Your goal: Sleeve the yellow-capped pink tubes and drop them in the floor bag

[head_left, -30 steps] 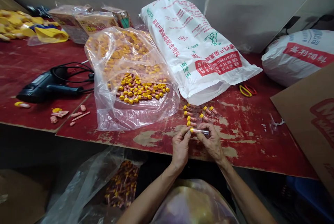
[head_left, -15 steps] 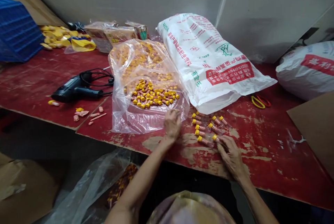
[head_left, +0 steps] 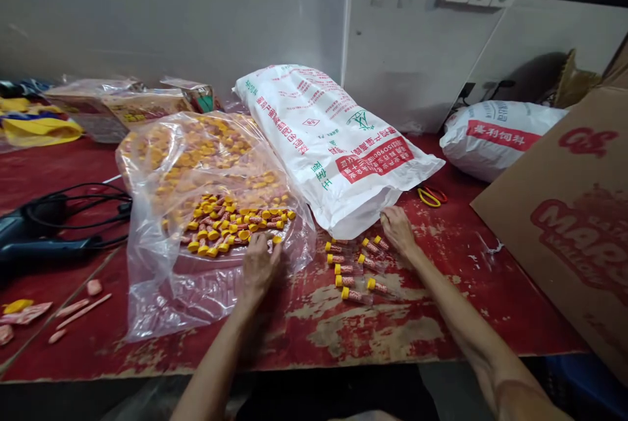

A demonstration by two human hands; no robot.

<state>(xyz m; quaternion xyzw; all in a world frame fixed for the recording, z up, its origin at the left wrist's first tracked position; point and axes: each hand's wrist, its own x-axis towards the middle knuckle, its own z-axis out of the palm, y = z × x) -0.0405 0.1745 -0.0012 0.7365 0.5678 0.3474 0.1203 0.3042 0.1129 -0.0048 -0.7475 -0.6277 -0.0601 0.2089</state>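
Right grip (head_left: 398,230) shifted to sack mouth (head_left: 360,215); capped pieces (head_left: 213,235) beside left grip (head_left: 260,267); both closures unclear

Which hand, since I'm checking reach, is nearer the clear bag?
Left: the left hand is at the near part of the clear bag; the right hand is farther right, by the white sack.

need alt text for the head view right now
A person's left hand is at a heap of yellow-capped pieces in a clear plastic bag; their right hand is at the near end of a white printed sack. Between the hands, yellow-capped tubes lie on a worn red table.
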